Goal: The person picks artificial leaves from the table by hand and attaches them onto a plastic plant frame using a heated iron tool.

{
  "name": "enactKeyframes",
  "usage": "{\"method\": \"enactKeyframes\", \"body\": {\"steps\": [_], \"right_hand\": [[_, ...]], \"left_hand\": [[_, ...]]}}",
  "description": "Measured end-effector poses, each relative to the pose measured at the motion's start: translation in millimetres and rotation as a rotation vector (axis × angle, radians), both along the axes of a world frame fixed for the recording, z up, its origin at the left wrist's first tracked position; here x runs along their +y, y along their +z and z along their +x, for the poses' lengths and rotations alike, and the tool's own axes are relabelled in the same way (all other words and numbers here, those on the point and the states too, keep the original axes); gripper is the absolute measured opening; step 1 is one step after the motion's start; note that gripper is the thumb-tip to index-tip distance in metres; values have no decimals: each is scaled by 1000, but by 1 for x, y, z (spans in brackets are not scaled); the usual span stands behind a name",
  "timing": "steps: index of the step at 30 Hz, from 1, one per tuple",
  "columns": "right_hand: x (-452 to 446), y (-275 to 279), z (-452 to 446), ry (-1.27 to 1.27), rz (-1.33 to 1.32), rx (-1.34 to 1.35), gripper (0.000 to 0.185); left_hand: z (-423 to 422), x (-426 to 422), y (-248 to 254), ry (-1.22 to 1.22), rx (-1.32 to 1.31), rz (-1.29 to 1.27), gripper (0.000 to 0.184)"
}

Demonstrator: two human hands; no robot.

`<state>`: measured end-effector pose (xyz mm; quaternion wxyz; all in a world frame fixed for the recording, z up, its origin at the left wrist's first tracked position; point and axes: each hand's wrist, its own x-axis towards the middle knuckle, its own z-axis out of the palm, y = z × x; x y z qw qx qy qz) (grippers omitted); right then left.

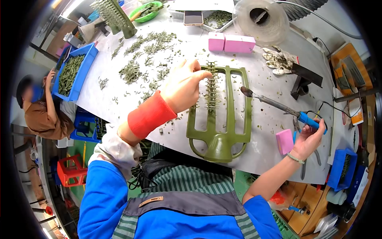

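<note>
One green frame [230, 107] before you, one soldering iron [278, 105] to its right

The frame lies flat on the desk [266, 153], its socket end toward you. Your left hand [185, 85] is at the far end of its spiny row [211, 93], fingers curled and thumb extended; you cannot tell from here whether they pinch a piece. Your right hand [308, 139] has its fingers closed around the iron's blue handle [312, 120], the tip pointing left, just beside the frame. Small green clips [130, 72] lie scattered to the left. Two pink blocks [239, 44] sit beyond the frame, a stained glove [278, 60] far right of it.
</note>
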<state>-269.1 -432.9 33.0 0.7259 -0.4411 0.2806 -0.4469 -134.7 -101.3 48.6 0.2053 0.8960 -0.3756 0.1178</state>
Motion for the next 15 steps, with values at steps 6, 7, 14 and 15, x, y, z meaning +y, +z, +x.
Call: {"method": "enactKeyframes", "body": {"steps": [6, 7, 14, 15], "right_hand": [[-1, -1, 1, -15, 3, 2, 26], [-1, -1, 1, -22, 5, 11, 26], [0, -2, 1, -36, -2, 11, 25], [-1, -2, 1, -33, -3, 9, 25]], "left_hand": [[14, -2, -9, 29, 27, 53, 39], [16, -2, -11, 29, 27, 52, 39], [41, -2, -18, 56, -10, 63, 39], [42, -2, -17, 43, 0, 55, 37]]}}
